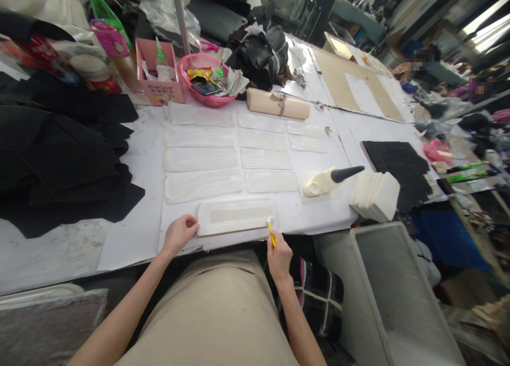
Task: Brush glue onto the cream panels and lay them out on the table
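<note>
A long white strip (235, 216) with a greyish band along its middle lies near the table's front edge. My left hand (181, 235) has its thumb and fingers closed at the strip's left end. In my right hand (280, 255) is a small yellow-handled brush (272, 236), its white tip touching the strip's right end. Several similar pale strips (203, 185) lie in rows beyond. To the right, a cream squeeze bottle (321, 184) with a dark nozzle lies tilted on a small pale sheet.
Black cut pieces (67, 164) are heaped at left. A pink box (159, 76), a pink basin (209, 90) and a beige roll (278, 103) stand behind the strips. White pieces (376, 196) and a black stack (398, 169) sit at right, above a grey bin (382, 281).
</note>
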The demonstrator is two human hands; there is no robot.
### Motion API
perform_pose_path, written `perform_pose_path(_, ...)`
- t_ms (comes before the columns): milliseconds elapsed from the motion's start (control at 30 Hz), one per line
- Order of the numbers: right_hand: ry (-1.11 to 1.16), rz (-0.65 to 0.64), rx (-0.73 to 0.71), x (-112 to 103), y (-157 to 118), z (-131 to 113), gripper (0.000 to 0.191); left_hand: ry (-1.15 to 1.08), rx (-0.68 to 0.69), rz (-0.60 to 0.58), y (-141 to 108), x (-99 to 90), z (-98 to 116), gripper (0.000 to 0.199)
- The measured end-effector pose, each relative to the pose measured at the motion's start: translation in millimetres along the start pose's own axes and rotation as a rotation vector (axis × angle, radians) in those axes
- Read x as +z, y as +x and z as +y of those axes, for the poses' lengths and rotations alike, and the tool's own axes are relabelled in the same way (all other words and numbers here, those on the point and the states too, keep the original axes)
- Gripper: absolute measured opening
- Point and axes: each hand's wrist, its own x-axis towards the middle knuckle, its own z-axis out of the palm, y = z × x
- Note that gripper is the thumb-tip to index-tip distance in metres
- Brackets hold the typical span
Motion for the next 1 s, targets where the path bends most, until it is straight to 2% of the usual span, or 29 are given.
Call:
perform_pose_path(100,0.096,-0.055,-0.002,-6,0,-5,0.029,0.002,-0.001,0.015,-1,1.3,-1,0.014)
perform_pose_path(200,0.116,0.051,0.067,-13,8,2,0.03,-0.006,-0.003,0.011,0,2.0,-2,0.015)
perform_pose_path(267,0.053,0.077,0.046,-14,12,7,0.032,-0.013,-0.01,0.008,0,2.2,-3,0.016)
perform_pose_path(367,-0.033,-0.023,-0.051,-7,9,4,0.034,-0.026,-0.006,0.005,0,2.2,-3,0.016)
perform_pose_path(467,0.014,-0.119,-0.14,-3,4,-4,0.032,-0.035,0.0,0.013,-2,2.0,-2,0.016)
perform_pose_path(533,0.081,-0.088,-0.138,-4,9,-5,0.031,-0.027,0.001,0.029,-4,2.0,0,0.015)
perform_pose_path(633,0.062,0.032,-0.088,-4,26,4,0.032,-0.003,0.015,0.056,-7,2.5,3,0.012)
perform_pose_path(733,-0.051,-0.001,-0.113,5,36,9,0.033,-0.007,0.013,0.074,-9,3.4,6,0.011)
perform_pose_path(867,-0.063,-0.13,-0.174,23,24,-11,0.029,-0.023,-0.015,0.081,-9,4.5,6,0.011)
perform_pose_path(1000,0.195,-0.271,-0.228,34,6,-48,0.026,-0.047,-0.032,0.064,-5,5.1,3,0.011)
